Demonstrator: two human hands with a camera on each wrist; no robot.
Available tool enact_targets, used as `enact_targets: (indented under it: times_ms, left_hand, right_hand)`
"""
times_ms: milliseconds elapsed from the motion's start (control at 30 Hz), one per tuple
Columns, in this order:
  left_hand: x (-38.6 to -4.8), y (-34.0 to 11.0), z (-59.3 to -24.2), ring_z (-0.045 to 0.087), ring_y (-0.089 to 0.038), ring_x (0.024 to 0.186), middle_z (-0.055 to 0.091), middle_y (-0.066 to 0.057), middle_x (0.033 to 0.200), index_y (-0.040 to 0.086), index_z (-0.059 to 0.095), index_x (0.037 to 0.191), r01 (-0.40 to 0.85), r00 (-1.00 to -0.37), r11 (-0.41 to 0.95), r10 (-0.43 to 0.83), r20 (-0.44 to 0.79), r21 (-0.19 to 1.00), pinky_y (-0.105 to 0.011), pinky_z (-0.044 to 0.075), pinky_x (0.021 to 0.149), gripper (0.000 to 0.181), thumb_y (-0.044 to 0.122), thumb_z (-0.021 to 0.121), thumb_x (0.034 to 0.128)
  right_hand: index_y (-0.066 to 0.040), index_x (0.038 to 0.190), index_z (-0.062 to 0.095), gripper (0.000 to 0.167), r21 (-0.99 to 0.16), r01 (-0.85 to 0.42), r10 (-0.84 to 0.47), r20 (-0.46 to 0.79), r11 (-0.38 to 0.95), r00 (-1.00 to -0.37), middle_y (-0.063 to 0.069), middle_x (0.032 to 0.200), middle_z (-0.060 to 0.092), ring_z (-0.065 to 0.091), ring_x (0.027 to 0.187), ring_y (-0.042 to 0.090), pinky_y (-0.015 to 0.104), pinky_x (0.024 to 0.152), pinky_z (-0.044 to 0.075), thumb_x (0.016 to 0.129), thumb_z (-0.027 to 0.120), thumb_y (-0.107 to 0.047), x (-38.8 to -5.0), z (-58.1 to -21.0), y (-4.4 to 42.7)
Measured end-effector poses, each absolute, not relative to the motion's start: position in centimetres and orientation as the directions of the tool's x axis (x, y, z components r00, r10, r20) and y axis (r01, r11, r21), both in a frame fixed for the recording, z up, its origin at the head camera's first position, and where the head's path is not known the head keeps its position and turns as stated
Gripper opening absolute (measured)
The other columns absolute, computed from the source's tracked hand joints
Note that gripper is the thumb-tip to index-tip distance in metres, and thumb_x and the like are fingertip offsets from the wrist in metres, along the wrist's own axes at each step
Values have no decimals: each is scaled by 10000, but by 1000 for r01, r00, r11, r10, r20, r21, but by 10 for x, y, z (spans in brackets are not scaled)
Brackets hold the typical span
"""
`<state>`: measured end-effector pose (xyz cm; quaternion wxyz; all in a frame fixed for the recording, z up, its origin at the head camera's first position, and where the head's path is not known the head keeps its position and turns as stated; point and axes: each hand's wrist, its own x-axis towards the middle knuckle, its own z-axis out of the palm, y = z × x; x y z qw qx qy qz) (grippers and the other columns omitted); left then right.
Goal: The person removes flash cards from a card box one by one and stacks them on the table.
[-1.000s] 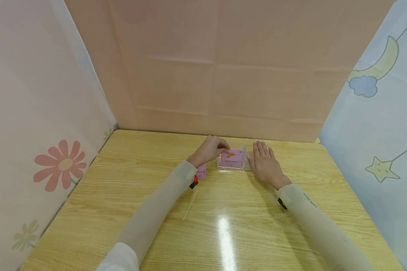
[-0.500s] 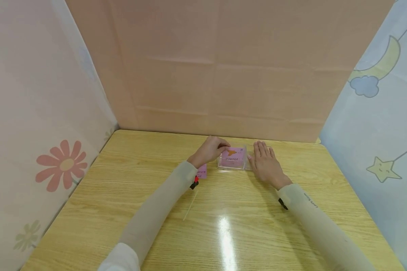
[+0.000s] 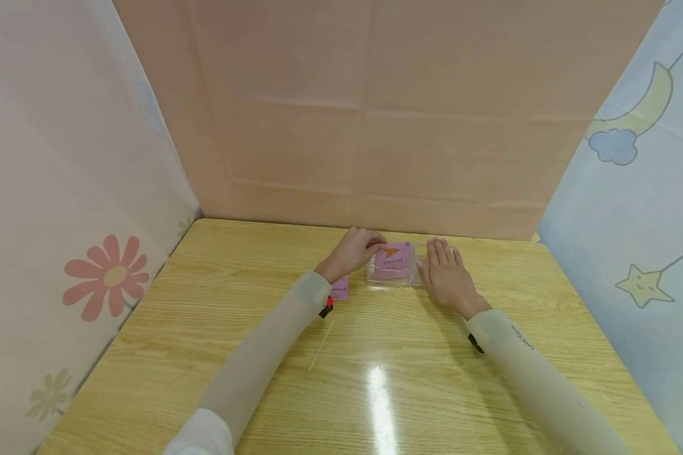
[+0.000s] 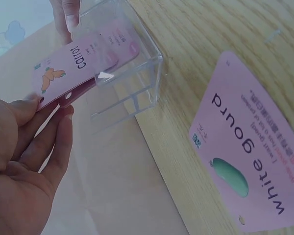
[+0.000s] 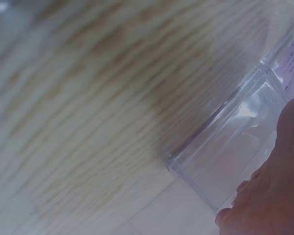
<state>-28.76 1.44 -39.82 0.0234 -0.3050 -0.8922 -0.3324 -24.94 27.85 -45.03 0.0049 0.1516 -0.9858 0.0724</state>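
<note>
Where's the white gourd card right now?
In the head view, the white gourd card lies on the wooden table, left of the clear box, partly hidden by the left sleeve.

We see a wooden table [image 3: 165, 366], tan sheet [image 3: 398, 139] behind it; left wall [image 3: 45, 158]: red flower [image 3: 114, 276], paler flower [image 3: 48, 395] below; right wall [image 3: 609, 208]: yellow moon [image 3: 653, 103], blue cloud [image 3: 615, 146] overlapping it, smiling star [image 3: 643, 286] below.

We've a wood-grain table [image 3: 421, 354] w/ a clear plastic box [image 3: 380, 282] nr its far edge, a pink "white gourd" flashcard [image 4: 249, 152] lying pic side up just L of it, & a thin pale strip [image 3: 321, 345] closer to us, material unclear.
</note>
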Motion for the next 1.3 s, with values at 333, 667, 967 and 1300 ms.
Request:
enact_targets:
  times_ms: [333, 667, 967, 1300]
  left_hand:
    - [-288, 14, -398, 772, -156, 951, 813, -95, 1118, 54, 797, 1144, 580, -807, 584, 507, 302, 567, -266, 639, 841, 210, 163, 643, 1052]
    - [-292, 12, -396, 722, -121, 815, 819, -93, 1109, 69, 810, 1138, 557, -827, 570, 442, 346, 604, -197, 583, 715, 221, 199, 655, 1048]
    - [-290, 4, -390, 793, -204, 988, 815, -98, 1126, 75, 802, 1153, 449, -884, 523, 378, 275, 724, -244, 613, 758, 251, 244, 647, 1052]
    - [-290, -15, -391, 797, -250, 963, 818, -89, 1070, 96, 809, 1125, 369, -920, 452, 303, 249, 812, -298, 641, 777, 237, 274, 685, 1031]
  right_hand:
    - [69, 1653, -4, 737, -142, -300, -300, 16, 944, -954, 294, 1749, 27, 5, 1632, 489, 693, 1312, 38, 1153, 191, -436, -251, -452, 278]
    - [75, 1653, 25, 729, -136, -303, -302, 30, 943, -953, 294, 1748, 45, 31, 1633, 487, 688, 1316, 51, 1154, 212, -423, -251, -450, 276]
    - [80, 1651, 25, 732, -135, -305, -304, 26, 943, -952, 299, 1745, 57, 35, 1629, 495, 695, 1312, 55, 1155, 196, -430, -251, -450, 277]
    - [71, 1654, 17, 731, -126, -298, -298, 22, 946, -954, 294, 1748, 44, 24, 1631, 490, 690, 1315, 41, 1153, 186, -434, -252, -453, 278]
